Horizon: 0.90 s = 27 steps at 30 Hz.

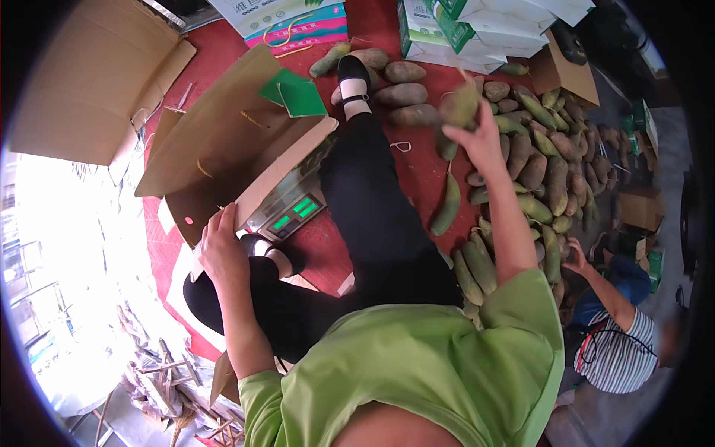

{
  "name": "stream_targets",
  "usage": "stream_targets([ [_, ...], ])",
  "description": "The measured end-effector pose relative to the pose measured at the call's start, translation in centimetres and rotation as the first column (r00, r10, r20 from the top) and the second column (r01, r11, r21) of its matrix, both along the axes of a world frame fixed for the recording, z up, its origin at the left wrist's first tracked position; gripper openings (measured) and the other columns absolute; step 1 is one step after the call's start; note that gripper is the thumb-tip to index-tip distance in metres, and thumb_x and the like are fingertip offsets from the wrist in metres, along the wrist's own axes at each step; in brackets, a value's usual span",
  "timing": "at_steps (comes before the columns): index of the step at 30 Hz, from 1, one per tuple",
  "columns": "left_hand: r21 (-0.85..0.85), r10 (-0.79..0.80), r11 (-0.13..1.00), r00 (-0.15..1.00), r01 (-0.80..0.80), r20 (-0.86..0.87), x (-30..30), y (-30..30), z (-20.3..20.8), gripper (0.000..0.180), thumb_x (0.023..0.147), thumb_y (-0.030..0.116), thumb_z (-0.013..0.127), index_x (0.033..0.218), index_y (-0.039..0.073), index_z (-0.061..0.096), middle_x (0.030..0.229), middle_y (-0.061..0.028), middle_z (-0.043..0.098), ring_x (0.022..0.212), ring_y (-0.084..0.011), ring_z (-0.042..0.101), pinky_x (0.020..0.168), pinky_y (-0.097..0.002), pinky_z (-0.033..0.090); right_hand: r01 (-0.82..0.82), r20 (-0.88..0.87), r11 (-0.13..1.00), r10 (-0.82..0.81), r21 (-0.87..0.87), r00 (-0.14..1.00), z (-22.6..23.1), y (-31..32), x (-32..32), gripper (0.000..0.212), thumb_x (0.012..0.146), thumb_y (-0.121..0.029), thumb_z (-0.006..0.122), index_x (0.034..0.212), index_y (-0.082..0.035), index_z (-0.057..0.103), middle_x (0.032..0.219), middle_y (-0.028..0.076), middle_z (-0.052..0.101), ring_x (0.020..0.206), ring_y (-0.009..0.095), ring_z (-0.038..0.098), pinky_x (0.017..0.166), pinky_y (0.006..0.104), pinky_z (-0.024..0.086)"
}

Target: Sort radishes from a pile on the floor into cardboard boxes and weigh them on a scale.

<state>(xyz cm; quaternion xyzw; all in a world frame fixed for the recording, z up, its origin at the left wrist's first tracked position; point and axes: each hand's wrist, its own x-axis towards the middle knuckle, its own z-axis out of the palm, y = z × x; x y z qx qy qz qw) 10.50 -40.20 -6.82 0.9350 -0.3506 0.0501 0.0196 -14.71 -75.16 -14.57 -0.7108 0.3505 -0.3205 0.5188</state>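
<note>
My right hand (480, 141) is raised over the right side of the red floor, its fingers closed round a green radish (460, 106) that is a little blurred. My left hand (223, 249) grips the near edge of an opened cardboard gift box (201, 134) with yellow cord handles; its inside is mostly hidden from me. The box rests by a digital scale (294, 216) with lit green displays, and seems to lean over it. A green flap (296, 95) stands at the box's far edge. Several radishes lie below my right hand, one long green radish (447, 205) apart from the rest.
A large radish pile (555, 160) spreads along the right. Reddish radishes (402, 94) lie by my outstretched foot. White gift bags (477, 45) and a pink-blue bag (298, 30) stand at the back. An empty carton (89, 74) is far left. Another person (618, 343) reaches into the pile.
</note>
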Motion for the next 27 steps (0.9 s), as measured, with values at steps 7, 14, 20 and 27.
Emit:
stream_targets([
  [7, 0.005, -0.012, 1.0, 0.992, 0.012, -0.128, 0.0, -0.3, 1.4, 0.04, 0.08, -0.001, 0.049, 0.113, 0.015, 0.065, 0.11, -0.0065, 0.065, 0.1, -0.0281, 0.063, 0.082, -0.0391, 0.05, -0.425, 0.138, 0.852, 0.481, -0.307, 0.866, 14.3, 4.0, 14.1, 0.064, 0.066, -0.006, 0.078, 0.123, -0.005, 0.05, 0.111, 0.008, 0.062, 0.104, 0.019, 0.061, 0.091, 0.0337, 0.049],
  [14, 0.03, -0.117, 0.992, 0.991, 0.12, -0.072, 0.6, 0.7, 0.7, 0.032, 0.085, 0.007, 0.049, 0.112, 0.015, 0.065, 0.107, -0.0081, 0.066, 0.09, -0.0304, 0.065, 0.073, -0.0411, 0.053, -0.779, -0.405, 0.339, 0.706, -0.527, 0.581, 8.8, 12.2, 27.0, 0.065, 0.056, -0.018, 0.082, 0.114, -0.007, 0.055, 0.104, 0.014, 0.064, 0.099, 0.034, 0.061, 0.085, 0.0427, 0.048],
  [20, 0.049, -0.116, 0.992, 0.991, 0.119, -0.063, 0.1, 0.8, 1.0, 0.032, 0.085, 0.006, 0.049, 0.112, 0.014, 0.065, 0.105, -0.0077, 0.066, 0.087, -0.0297, 0.066, 0.07, -0.0407, 0.053, -0.995, -0.939, 0.098, 0.343, 0.025, 0.011, 2.6, 14.6, 31.4, 0.057, 0.064, -0.017, 0.079, 0.117, -0.012, 0.058, 0.112, 0.01, 0.065, 0.107, 0.031, 0.06, 0.086, 0.0459, 0.05],
  [27, -0.007, -0.105, 0.994, 0.99, 0.105, -0.091, 0.3, 1.2, 1.3, 0.032, 0.085, 0.005, 0.049, 0.111, 0.014, 0.066, 0.103, -0.0074, 0.067, 0.089, -0.0288, 0.066, 0.071, -0.0401, 0.053, -0.954, -0.782, 0.242, 0.554, -0.176, 0.285, 6.1, 12.9, 28.0, 0.038, 0.075, -0.02, 0.069, 0.113, -0.014, 0.062, 0.101, 0.007, 0.067, 0.098, 0.03, 0.063, 0.082, 0.0441, 0.051],
])
